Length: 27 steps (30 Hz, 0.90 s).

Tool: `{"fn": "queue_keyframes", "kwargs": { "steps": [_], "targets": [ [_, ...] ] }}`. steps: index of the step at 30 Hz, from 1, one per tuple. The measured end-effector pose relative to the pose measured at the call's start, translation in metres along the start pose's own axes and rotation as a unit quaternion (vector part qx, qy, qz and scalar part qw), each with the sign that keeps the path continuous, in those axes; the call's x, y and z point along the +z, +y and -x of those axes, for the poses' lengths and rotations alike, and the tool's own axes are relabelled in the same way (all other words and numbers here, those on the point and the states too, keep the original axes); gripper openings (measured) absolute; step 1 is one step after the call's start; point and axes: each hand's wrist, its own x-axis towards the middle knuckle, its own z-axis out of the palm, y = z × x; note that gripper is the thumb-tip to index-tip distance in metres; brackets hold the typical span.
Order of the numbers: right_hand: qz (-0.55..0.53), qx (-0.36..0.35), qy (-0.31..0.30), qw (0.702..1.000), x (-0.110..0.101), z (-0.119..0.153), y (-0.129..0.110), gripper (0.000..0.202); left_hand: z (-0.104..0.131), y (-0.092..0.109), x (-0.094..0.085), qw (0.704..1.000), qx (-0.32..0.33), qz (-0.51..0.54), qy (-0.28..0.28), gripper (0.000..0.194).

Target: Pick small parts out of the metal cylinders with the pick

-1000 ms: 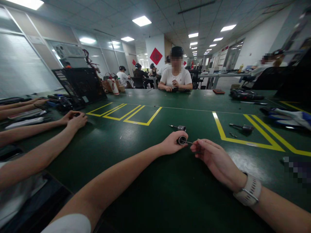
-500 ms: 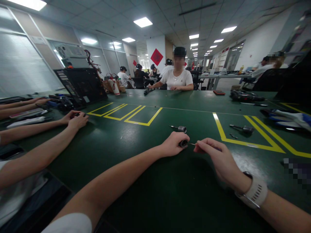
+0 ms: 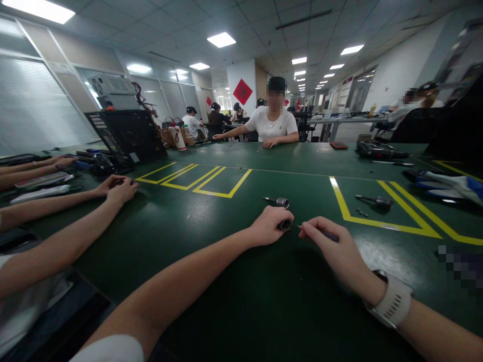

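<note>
My left hand (image 3: 268, 225) is closed round a dark metal cylinder (image 3: 284, 224) with its open end facing right, low over the green table (image 3: 234, 276). My right hand (image 3: 326, 239), with a watch on the wrist, pinches a thin screwdriver (image 3: 330, 236); its dark handle lies under the fingers and its fine shaft points left at the cylinder. Whether the tip touches the cylinder cannot be made out. Just beyond my left hand lies a metal part with a shaft (image 3: 278, 202). A similar part (image 3: 377, 201) and several tiny pieces (image 3: 363, 213) lie inside yellow tape at the right.
At the left, another person's hands (image 3: 123, 190) hold something small and dark. A person (image 3: 272, 123) sits across the table. A black computer case (image 3: 130, 133) stands at the back left. Gloves (image 3: 445, 185) and a black tool (image 3: 381, 151) lie at the right.
My right hand has turned slightly, so more of the screwdriver handle shows. The person across has moved an arm outward to the left. My left hand has barely moved.
</note>
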Motion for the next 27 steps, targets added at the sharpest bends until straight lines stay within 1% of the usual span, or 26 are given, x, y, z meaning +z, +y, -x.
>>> {"fn": "queue_keyframes", "kwargs": {
  "steps": [1,2,3,4,6,7,9,10,12,14,15,17,19,21,22,24,27],
  "targets": [
    [0.044,-0.02,-0.008,0.999,0.0,0.001,-0.002,0.022,0.0,0.001,-0.001,1.0,0.004,-0.014,-0.004,0.011],
    [0.066,-0.026,-0.017,0.997,0.0,0.002,-0.004,0.022,0.001,0.002,-0.001,1.0,0.008,-0.024,-0.008,0.012],
    [0.063,-0.019,-0.023,0.998,-0.001,0.001,-0.005,0.022,0.001,0.002,-0.002,0.999,0.01,-0.029,-0.011,0.012],
    [0.034,-0.002,-0.026,0.999,-0.002,0.001,-0.005,0.022,0.002,0.003,-0.002,0.999,0.012,-0.029,-0.012,0.012],
    [-0.072,0.058,-0.028,0.995,-0.004,-0.003,-0.004,0.021,0.002,0.003,-0.003,1.0,0.013,-0.017,-0.009,0.01],
    [-0.136,0.094,-0.028,0.986,-0.006,-0.005,-0.002,0.019,0.002,0.003,-0.003,1.0,0.012,-0.009,-0.006,0.009],
    [-0.247,0.166,-0.025,0.954,-0.008,-0.011,0.003,0.015,0.001,0.002,-0.002,1.0,0.006,0.012,0.001,0.008],
    [-0.286,0.195,-0.022,0.938,-0.009,-0.013,0.006,0.013,0.001,0.001,-0.002,1.0,0.0,0.024,0.006,0.008],
    [-0.333,0.23,-0.014,0.914,-0.009,-0.016,0.011,0.012,-0.001,-0.001,-0.001,0.999,-0.014,0.049,0.018,0.008],
    [-0.348,0.234,-0.008,0.908,-0.009,-0.016,0.013,0.012,-0.001,-0.002,0.0,0.997,-0.024,0.069,0.03,0.01],
    [-0.341,0.224,-0.007,0.913,-0.008,-0.016,0.012,0.012,-0.001,-0.003,0.0,0.996,-0.026,0.074,0.036,0.01],
    [-0.296,0.178,-0.008,0.938,-0.007,-0.012,0.008,0.014,-0.001,-0.003,0.0,0.996,-0.024,0.069,0.042,0.009],
    [-0.218,0.123,-0.015,0.968,-0.005,-0.008,0.002,0.017,0.0,-0.001,0.0,0.998,-0.02,0.042,0.044,0.009],
    [-0.158,0.092,-0.021,0.983,-0.004,-0.006,-0.003,0.019,0.001,0.001,-0.001,0.999,-0.02,0.006,0.037,0.01],
    [-0.15,0.09,-0.022,0.984,-0.003,-0.006,-0.004,0.019,0.002,0.002,-0.001,0.999,-0.022,-0.01,0.031,0.011],
    [-0.183,0.114,-0.027,0.976,-0.004,-0.008,-0.004,0.02,0.002,0.003,-0.002,0.999,-0.024,-0.028,0.022,0.012],
    [-0.279,0.18,-0.034,0.943,-0.007,-0.014,0.002,0.016,0.0,0.002,-0.002,0.999,-0.023,-0.028,0.023,0.013]
  ]
}}
